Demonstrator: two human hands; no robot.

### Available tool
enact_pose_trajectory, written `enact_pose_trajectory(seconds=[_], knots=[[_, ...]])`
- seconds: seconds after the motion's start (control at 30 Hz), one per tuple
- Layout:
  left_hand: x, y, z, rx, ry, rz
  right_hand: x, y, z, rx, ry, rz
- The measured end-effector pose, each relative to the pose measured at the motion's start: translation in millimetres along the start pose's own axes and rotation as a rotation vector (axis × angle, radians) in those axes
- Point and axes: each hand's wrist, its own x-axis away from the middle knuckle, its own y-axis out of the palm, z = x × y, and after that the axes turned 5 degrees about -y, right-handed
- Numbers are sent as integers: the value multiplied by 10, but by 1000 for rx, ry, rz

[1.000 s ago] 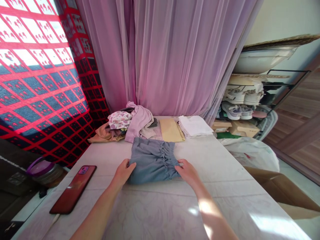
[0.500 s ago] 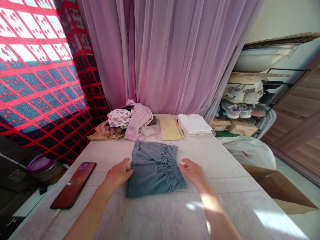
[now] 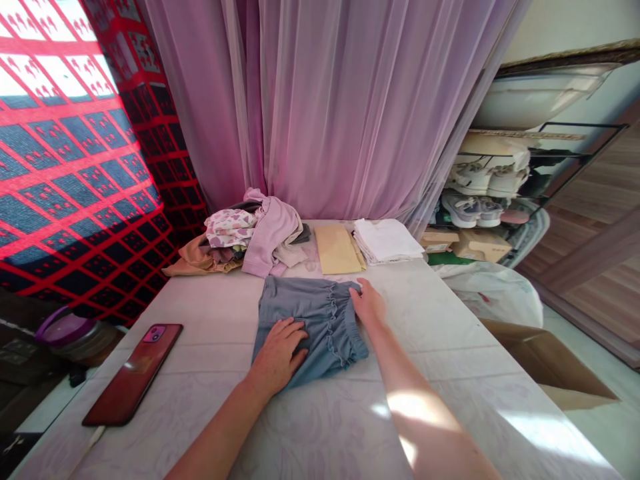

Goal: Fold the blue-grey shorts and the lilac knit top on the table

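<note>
A pale marbled table (image 3: 450, 347) runs away from the camera toward a sheer pink curtain (image 3: 340, 107), with a red and black patterned drape (image 3: 65, 147) to the left and a rack of shoes (image 3: 480, 200) to the right. In the middle of the table lies a folded blue-grey garment (image 3: 310, 320), its gathered elastic band running along the right edge. The left hand (image 3: 279, 350) lies flat on the near left part of the garment, palm down, fingers spread and pressing the cloth — it grips nothing. The right hand (image 3: 369, 303) rests at the far right corner of the garment, fingers on the gathered band; whether it pinches the cloth or only touches it cannot be told. Behind the garment, near the curtain, sits a loose heap of clothes (image 3: 250, 240) in pink, lilac and tan, then a flat tan folded piece (image 3: 336, 248), then a stack of folded white cloth (image 3: 386, 240) just beside it. A red phone (image 3: 134, 373) lies near the left edge of the table, well apart from the hands.
</note>
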Motion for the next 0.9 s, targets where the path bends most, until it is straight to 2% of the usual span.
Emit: enact_pose_trajectory(seconds=[0.1, 0.23, 0.27, 0.33, 0.4, 0.47, 0.63, 0.8, 0.9], knots=[[5, -19, 17, -15, -23, 5, 22, -44, 3, 45, -13, -35], [-11, -36, 56, -11, -31, 34, 184, -104, -105, 45, -59, 116], [-17, -37, 59, -5, -29, 37, 237, -105, -146, 27, -114, 142], [-26, -40, 61, 2, -30, 34, 339, -68, -231, -9, -310, 126], [-26, -40, 61, -9, -42, 27, 416, 21, -301, -8, -541, 23], [-14, -37, 63, -32, -68, 23, 453, 145, -337, 54, -666, -93], [32, -32, 62, -46, -101, 4, 422, 350, -338, 213, -591, -190], [44, -47, 39, -17, -104, -13, 422, 213, -376, 187, -556, -254], [46, -55, 34, -9, -110, -14, 473, 122, -388, 163, -575, -178]])
